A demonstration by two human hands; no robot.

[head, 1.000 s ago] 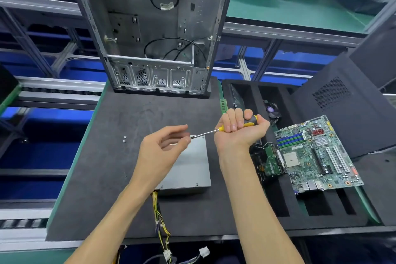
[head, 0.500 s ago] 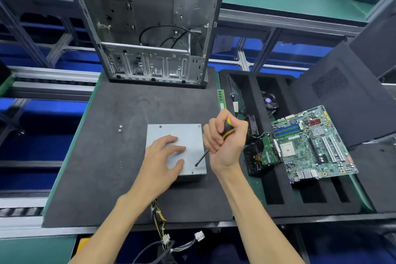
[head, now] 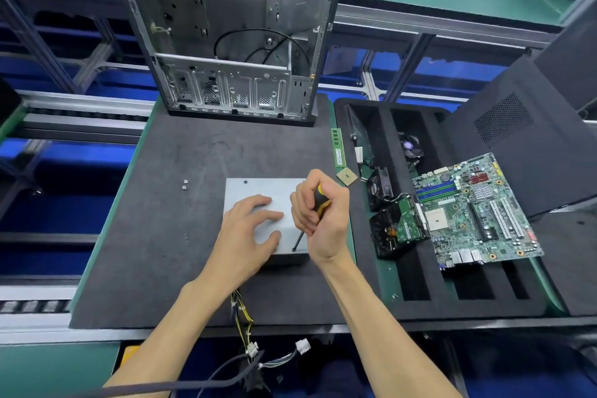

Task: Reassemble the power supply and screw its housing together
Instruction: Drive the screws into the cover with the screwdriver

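Observation:
The grey metal power supply [head: 258,187] lies flat on the black foam mat [head: 168,236], its yellow and black cables [head: 242,320] trailing over the near edge. My left hand [head: 248,229] rests on its lid with fingers spread and straight, pressing it down. My right hand [head: 319,213] grips a black and yellow screwdriver [head: 318,200] nearly upright, its tip set on the lid's near right corner [head: 294,249]. Two small screws [head: 184,184] lie loose on the mat to the left. One dark screw sits in the lid's far left corner [head: 245,181].
An open computer case [head: 232,42] stands at the mat's far edge. To the right a black foam tray [head: 387,287] holds a motherboard [head: 475,213], fans, a RAM stick [head: 337,152] and a CPU chip [head: 346,176]. A black side panel [head: 523,145] leans at far right.
A second ago both hands were raised above the power supply, left fingers at the screwdriver tip. Since then my left hand dropped onto the lid and the screwdriver swung upright onto the near right corner.

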